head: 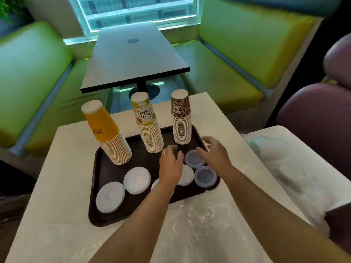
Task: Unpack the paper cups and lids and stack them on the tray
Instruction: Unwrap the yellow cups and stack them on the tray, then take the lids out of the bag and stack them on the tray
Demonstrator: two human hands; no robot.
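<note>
A dark brown tray (pixel 133 207) lies on a white table (pixel 62 186). Three upside-down cup stacks stand along its far side: yellow cups (pixel 108 133) on the left, "Hello Summer" cups (pixel 149 126) in the middle, leopard-print cups (pixel 182 120) on the right. In front of them lie white lid stacks (pixel 110 197) (pixel 137 180) (pixel 187 175) and bluish lid stacks (pixel 194 158) (pixel 206 176). My left hand (pixel 171 165) hovers over the tray's middle with relaxed, bent fingers and holds nothing I can see. With spread fingers, my right hand (pixel 215 154) hangs over the tray's right rim. My left forearm hides part of another white lid.
Crumpled clear plastic wrap (pixel 201 226) lies on the table in front of the tray. More wrap (pixel 284 168) lies on a white surface to the right. Beyond the table stand a dark table (pixel 133 59) and green benches (pixel 237 59).
</note>
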